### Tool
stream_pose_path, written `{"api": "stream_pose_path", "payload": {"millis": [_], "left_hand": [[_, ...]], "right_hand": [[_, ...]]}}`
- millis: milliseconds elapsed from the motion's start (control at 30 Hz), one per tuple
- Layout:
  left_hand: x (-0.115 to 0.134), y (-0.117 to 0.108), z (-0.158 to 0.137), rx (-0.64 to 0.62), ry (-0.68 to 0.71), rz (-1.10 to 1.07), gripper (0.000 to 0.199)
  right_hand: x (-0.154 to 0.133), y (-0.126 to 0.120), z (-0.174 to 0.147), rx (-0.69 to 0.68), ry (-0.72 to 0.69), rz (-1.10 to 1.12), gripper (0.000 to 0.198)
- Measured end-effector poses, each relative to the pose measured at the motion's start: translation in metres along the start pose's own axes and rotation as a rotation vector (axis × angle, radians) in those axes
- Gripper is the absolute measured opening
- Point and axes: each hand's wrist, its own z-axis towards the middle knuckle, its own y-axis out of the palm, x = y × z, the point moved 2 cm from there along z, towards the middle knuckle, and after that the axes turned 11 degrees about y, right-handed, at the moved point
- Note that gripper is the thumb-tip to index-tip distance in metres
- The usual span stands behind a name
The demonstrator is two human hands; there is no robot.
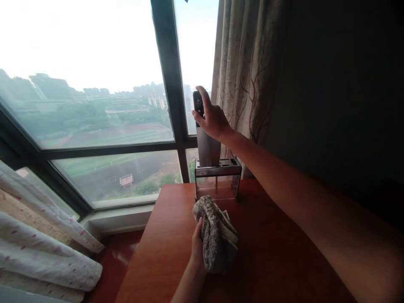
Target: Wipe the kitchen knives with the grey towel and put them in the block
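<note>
My right hand (215, 120) is closed around the black riveted handle of a kitchen knife (208, 147). Its broad blade points down, and the lower end meets the slotted top of a knife holder (217, 171). How deep the blade sits in the slot, I cannot tell. The holder has a metallic top and clear sides, and stands near the far edge of the table. Nearer to me, my left hand (197, 248) grips a bunched grey towel (217, 237) just in front of the holder. The towel hides most of the left fingers.
A reddish-brown wooden table (164, 235) lies under both hands. Behind it are a large window (107, 113) with dark frames and a patterned curtain (249, 63). Another curtain (41, 261) hangs at the lower left, and a dark wall (341, 84) rises at the right.
</note>
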Motion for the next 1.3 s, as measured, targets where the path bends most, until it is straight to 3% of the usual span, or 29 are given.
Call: {"api": "stream_pose_path", "payload": {"millis": [733, 967, 1167, 1300], "left_hand": [[-0.001, 0.003, -0.003, 0.003, -0.022, 0.007, 0.035], [-0.002, 0.001, 0.000, 0.005, 0.003, -0.065, 0.032], [-0.003, 0.001, 0.000, 0.026, -0.003, -0.095, 0.031], [-0.002, 0.001, 0.000, 0.042, 0.002, -0.097, 0.032]], "right_hand": [[-0.001, 0.017, -0.017, -0.032, 0.036, 0.001, 0.059], [0.018, 0.047, -0.056, -0.095, 0.237, -0.082, 0.069], [0.033, 0.075, -0.100, -0.266, 0.328, -0.064, 0.077], [0.036, 0.083, -0.116, -0.295, 0.356, -0.029, 0.075]]}}
